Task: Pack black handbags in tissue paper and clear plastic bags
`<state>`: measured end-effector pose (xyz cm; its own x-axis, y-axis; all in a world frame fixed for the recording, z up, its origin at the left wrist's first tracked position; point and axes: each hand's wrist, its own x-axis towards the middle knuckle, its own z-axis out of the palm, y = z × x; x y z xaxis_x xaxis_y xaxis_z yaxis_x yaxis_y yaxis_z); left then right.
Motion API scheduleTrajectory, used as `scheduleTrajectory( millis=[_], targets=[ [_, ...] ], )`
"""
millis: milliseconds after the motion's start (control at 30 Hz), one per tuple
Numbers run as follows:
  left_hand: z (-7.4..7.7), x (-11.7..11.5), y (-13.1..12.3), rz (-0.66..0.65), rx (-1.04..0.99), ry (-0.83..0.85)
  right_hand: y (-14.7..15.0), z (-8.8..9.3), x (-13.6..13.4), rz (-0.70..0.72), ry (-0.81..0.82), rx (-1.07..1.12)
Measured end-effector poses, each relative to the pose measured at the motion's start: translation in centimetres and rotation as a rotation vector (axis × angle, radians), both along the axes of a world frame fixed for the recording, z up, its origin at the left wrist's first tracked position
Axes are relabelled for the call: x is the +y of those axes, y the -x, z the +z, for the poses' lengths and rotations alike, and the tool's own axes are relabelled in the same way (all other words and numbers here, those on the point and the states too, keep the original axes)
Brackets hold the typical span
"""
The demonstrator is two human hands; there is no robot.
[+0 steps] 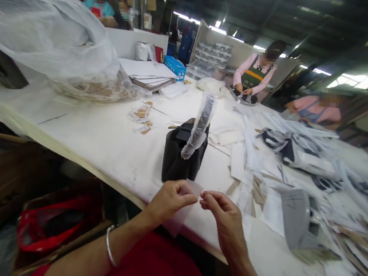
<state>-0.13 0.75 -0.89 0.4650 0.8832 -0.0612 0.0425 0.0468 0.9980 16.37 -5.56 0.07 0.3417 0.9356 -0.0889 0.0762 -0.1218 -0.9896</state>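
My left hand (173,199) pinches a thin translucent plastic sheet (176,225) near the table's front edge; part of it hangs below the hand. My right hand (225,215) is closed in a pinch at the sheet's right edge, its fingertips close to the left thumb. Just beyond my hands a black handbag (181,162) stands upright on the white table (102,146). The bag's raised handle is wrapped in clear plastic film (201,124). Small brown and white tags (142,116) lie on the table to the left of the bag.
At the left is a big clear plastic bag (79,62). Stacked boards (151,73) and a blue box (174,67) sit behind. A grey holder (301,219), paper strips and dark straps clutter the right. A co-worker (255,73) handles a dark item across the table.
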Motion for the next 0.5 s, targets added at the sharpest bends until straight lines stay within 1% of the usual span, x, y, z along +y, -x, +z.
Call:
scheduleTrajectory(
  millis=[67,133,267,400,500],
  targets=[
    [0.3,0.3,0.5,-0.081,0.061,-0.020,-0.2,0.5,0.7,0.041,0.003,0.002],
    [0.3,0.4,0.8,-0.129,0.117,-0.029,-0.1,0.8,1.3,0.123,0.021,-0.004],
    [-0.1,0.6,1.1,-0.136,0.205,-0.047,0.4,1.4,1.8,0.218,0.022,-0.028],
    [-0.3,1.0,1.7,-0.143,0.249,-0.069,0.8,1.7,1.9,0.275,0.022,-0.075],
    [-0.2,1.2,2.1,-0.169,0.268,-0.072,1.2,1.4,2.1,0.289,0.015,-0.118]
  ],
)
